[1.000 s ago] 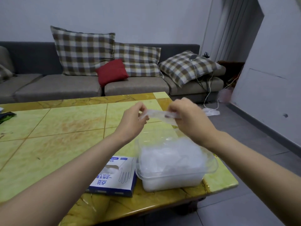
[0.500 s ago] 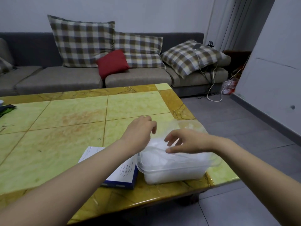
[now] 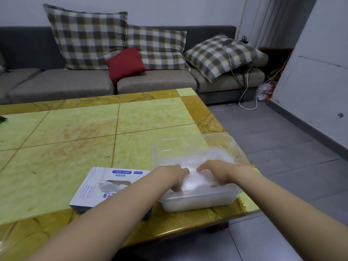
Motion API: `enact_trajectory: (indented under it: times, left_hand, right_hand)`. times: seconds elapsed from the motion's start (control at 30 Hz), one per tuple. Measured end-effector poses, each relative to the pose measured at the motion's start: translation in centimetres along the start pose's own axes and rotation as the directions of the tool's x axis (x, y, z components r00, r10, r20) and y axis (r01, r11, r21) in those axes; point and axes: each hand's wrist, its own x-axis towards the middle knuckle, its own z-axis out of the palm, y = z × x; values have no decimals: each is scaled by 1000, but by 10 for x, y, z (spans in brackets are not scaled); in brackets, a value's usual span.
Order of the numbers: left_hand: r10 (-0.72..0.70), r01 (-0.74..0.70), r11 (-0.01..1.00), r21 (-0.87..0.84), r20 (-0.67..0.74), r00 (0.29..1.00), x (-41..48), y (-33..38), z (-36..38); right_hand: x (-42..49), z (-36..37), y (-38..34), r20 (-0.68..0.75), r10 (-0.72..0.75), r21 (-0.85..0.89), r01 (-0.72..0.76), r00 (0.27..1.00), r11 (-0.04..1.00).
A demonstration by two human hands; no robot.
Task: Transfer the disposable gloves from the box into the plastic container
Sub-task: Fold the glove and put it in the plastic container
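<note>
Left hand (image 3: 175, 176), right hand (image 3: 214, 171) sunk in gloves (image 3: 216, 157) inside container (image 3: 197, 202) (box (image 3: 113, 185) beside); tips buried, perhaps pressing, grip unreadable.

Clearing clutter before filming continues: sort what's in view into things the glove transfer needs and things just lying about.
Part of the job:
- glove box
- plastic container
- gloves heaped in it
- left hand and right hand, both down on that heap

Just lying about:
- red cushion
- plaid pillows
- phone on the right-hand pillow
- white cable
</note>
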Motion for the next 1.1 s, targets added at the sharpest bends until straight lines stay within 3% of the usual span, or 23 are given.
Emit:
enact_trajectory:
  times: [0.27, 0.37, 0.43, 0.5, 0.6, 0.67, 0.73, 0.8, 0.9, 0.97, 1.1]
  left_hand:
    - [10, -13, 999, 42, 63, 998, 5, -2, -2]
    - [47, -47, 999, 13, 10, 999, -3, -6, -12]
    - [57, -61, 998, -23, -120, 991, -13, -9, -22]
    - [57, -77, 996, -45, -344, 937, -26, -15, -29]
    - [-29, -100, 983, -153, -671, 741, -47, -33, -25]
    - [-124, -79, 970, -230, -748, 652, -60, -54, -13]
    - [-229, 1, 955, -298, -732, 642, -72, -78, 2]
    - [-333, 129, 930, -344, -642, 691, -82, -103, 21]
    - [-438, 263, 870, -417, -409, 801, -90, -134, 56]
    - [-455, 247, 812, -529, -308, 836, -92, -145, 74]
    - [-453, 209, 790, -577, -320, 832, -96, -149, 86]
  right_hand:
    - [6, -2, -5, 97, 33, -29, -30, 995, 999]
    - [-9, -23, -15, 94, 41, -12, -40, 995, 999]
    - [-20, -38, -26, 2, 21, 2, -21, 1000, 1000]
    - [-30, -50, -39, -168, 22, 36, -16, 986, 999]
    - [-37, -58, -69, -475, -3, 65, 38, 880, 997]
    - [-38, -53, -93, -624, -55, 110, 157, 779, 982]
    - [-38, -42, -121, -675, -141, 104, 282, 725, 954]
    - [-34, -27, -149, -645, -231, 85, 369, 728, 926]
    - [-22, -4, -185, -541, -281, 103, 395, 792, 913]
    - [-12, 11, -202, -452, -270, 123, 359, 850, 925]
    - [11, 37, -219, -308, -219, 156, 277, 926, 948]
